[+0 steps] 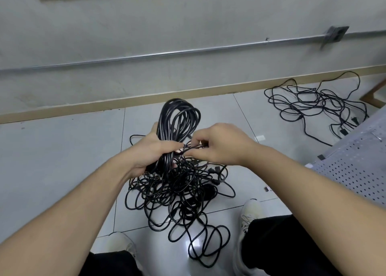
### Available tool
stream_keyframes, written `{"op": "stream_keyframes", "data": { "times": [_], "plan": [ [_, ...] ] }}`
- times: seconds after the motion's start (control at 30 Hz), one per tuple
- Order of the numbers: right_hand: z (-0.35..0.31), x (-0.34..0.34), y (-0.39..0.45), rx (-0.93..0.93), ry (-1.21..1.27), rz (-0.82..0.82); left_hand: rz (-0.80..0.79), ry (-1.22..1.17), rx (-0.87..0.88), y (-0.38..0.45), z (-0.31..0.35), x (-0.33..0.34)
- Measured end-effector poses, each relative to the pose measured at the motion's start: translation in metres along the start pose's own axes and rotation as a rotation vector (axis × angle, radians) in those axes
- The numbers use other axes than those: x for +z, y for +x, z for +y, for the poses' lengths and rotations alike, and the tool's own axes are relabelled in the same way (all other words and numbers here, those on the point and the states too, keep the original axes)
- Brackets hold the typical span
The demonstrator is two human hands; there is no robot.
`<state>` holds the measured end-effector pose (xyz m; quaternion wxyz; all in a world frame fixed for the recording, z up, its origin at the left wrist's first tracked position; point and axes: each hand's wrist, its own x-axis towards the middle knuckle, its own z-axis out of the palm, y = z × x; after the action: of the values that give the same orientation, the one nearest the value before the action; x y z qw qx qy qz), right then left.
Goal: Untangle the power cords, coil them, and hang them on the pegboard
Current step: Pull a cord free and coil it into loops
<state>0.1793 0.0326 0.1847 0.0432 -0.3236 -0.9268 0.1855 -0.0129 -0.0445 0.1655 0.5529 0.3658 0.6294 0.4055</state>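
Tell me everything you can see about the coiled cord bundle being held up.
The coiled bundle is black, rubbery-looking power cord wound into many long loops, standing upright above the tangled pile on the floor. The left hand grips its lower part; the right hand pinches a strand beside it. Its plugs cannot be made out.

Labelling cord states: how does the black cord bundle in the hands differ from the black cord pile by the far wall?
The coiled black cord bundle is gathered into neat long loops; the loose black cord pile sprawls in tangled loops. The bundle is held up, gripped by the left hand, with the right hand pinching a strand; the pile lies untouched on the grey tiled floor. Both are thin black cable.
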Motion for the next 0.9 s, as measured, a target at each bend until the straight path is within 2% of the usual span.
{"op": "stream_keyframes", "data": {
  "times": [0.13, 0.2, 0.27, 0.4, 0.5, 0.6, 0.73, 0.8, 0.9],
  "plan": [
    [0.014, -0.009, 0.001, 0.087, -0.025, 0.176, -0.119, 0.009, -0.088, -0.005, 0.000, 0.001],
    [0.023, -0.016, 0.001, 0.144, 0.031, 0.245, -0.111, -0.088, -0.117, -0.003, 0.001, 0.002],
    [0.025, -0.018, 0.001, 0.113, 0.063, 0.257, -0.106, -0.100, -0.092, -0.002, 0.002, 0.005],
    [0.017, -0.011, 0.002, -0.113, -0.049, 0.124, -0.230, 0.371, -0.008, 0.003, -0.008, 0.012],
    [0.020, -0.011, 0.000, -0.222, -0.031, 0.029, -0.198, 0.560, 0.017, 0.009, -0.014, 0.018],
    [0.022, -0.015, 0.001, -0.206, -0.056, 0.010, -0.228, 0.765, -0.028, 0.013, -0.018, 0.023],
    [0.017, -0.013, 0.007, -0.164, -0.148, 0.054, -0.398, 0.975, -0.055, 0.006, -0.023, 0.027],
    [0.019, -0.013, 0.009, -0.115, -0.029, 0.022, -0.429, 1.005, -0.015, 0.003, -0.019, 0.025],
    [0.033, -0.010, 0.014, 0.000, 0.416, -0.038, -0.459, 0.993, 0.083, -0.001, -0.011, 0.022]
  ]
}}
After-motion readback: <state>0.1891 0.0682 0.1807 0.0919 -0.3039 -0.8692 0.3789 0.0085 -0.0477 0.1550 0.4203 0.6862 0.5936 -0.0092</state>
